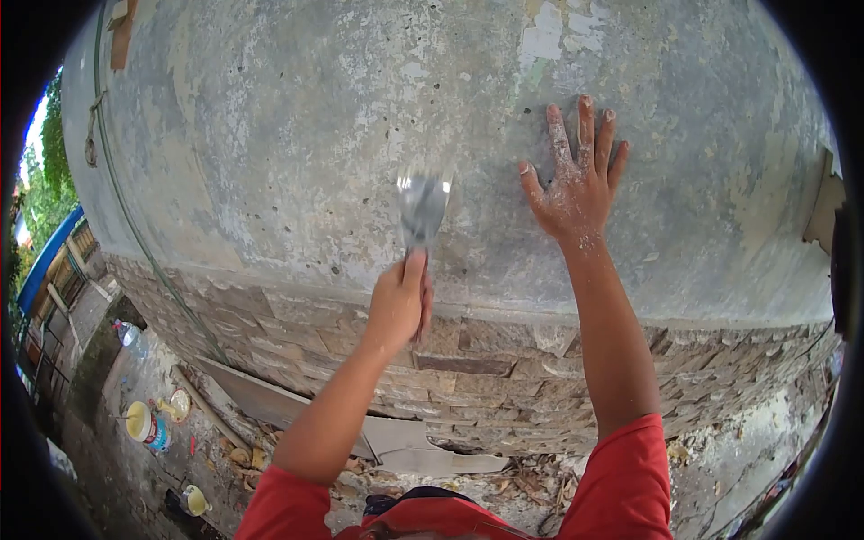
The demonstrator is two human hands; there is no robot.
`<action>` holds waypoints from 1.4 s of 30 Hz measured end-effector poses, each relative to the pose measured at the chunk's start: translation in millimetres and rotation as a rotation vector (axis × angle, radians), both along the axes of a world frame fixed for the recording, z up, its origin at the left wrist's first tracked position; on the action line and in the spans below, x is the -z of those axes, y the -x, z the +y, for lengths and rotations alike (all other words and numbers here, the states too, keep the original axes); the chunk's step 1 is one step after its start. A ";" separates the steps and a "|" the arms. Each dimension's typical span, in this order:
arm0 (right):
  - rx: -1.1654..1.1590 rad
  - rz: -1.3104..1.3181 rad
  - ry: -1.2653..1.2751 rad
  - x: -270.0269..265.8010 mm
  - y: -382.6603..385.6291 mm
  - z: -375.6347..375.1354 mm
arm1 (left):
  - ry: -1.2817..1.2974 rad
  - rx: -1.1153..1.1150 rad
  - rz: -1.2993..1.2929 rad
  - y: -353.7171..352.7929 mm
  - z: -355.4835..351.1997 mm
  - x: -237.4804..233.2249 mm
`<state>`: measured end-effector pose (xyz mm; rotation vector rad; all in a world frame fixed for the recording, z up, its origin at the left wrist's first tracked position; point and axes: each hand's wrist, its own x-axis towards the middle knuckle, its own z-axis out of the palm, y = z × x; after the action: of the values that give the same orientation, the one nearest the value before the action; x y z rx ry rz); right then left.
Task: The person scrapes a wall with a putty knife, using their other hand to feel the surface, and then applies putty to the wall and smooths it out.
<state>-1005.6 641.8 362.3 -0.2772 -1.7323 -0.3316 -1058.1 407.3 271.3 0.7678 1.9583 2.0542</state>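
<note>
My left hand point(397, 301) is wrapped round the handle of a putty knife point(423, 209), thumb laid along it. The knife points up the wall, and its wide metal blade is blurred by motion against the grey surface. To the right, my right hand point(578, 193) lies flat on the wall point(486, 234) with its fingers spread, white dust over the fingers and knuckles. Between the two hands the wall is patchy grey, with pale scraped spots and small dark pits.
Rough stone cladding point(450, 360) covers the wall's lower part. A green hose point(135, 229) runs down at left. On the ground stand a paint bucket point(144, 423), a small cup point(194, 500) and a plastic bottle point(130, 335). Broken board point(405, 441) leans at the base among dry leaves.
</note>
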 end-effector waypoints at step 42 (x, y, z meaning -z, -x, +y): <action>0.013 0.003 0.011 4.0 1.0 -5.7 | 0.081 -0.011 0.036 -2.8 14.5 6.3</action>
<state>-1006.6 636.0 358.3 -0.2966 -1.7306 -0.3307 -1055.3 421.8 265.0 0.7841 2.0552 1.9673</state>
